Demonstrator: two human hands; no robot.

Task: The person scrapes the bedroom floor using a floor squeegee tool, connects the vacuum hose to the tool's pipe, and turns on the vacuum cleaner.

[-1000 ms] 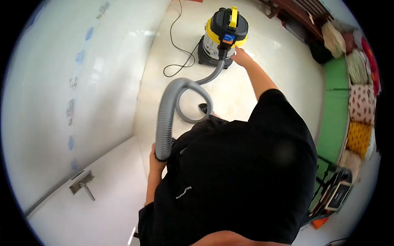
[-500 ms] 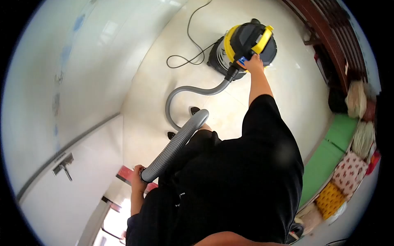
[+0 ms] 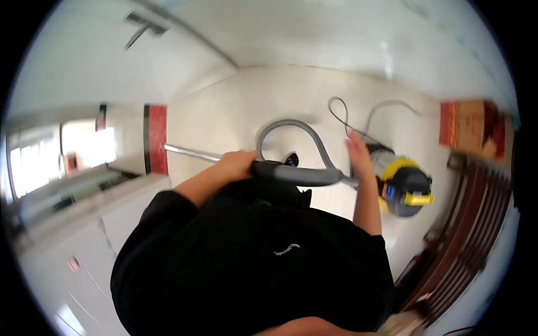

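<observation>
My left hand [image 3: 238, 164] is wrapped round the wand end of the vacuum hose, near where a silver metal tube [image 3: 188, 152] extends leftward. The grey hose [image 3: 305, 175] runs right from that hand, with a loop [image 3: 291, 123] of it on the floor. My right hand [image 3: 357, 152] is raised with its fingers stretched out, blurred by motion and holding nothing. Behind and to the right of it stands the yellow and black vacuum cleaner [image 3: 406, 187], apart from the hand as far as I can see.
A black power cord [image 3: 339, 113] curls on the pale tiled floor [image 3: 224, 106] behind the vacuum. Cardboard boxes [image 3: 471, 127] and a dark slatted wooden bench [image 3: 465, 218] stand at the right. A door handle [image 3: 144, 28] is at upper left, a red threshold strip [image 3: 158, 140] at left.
The view has turned left. My right hand has let go of the vacuum cleaner's top. The metal tube has come into sight beyond my left hand, which still grips the hose end.
</observation>
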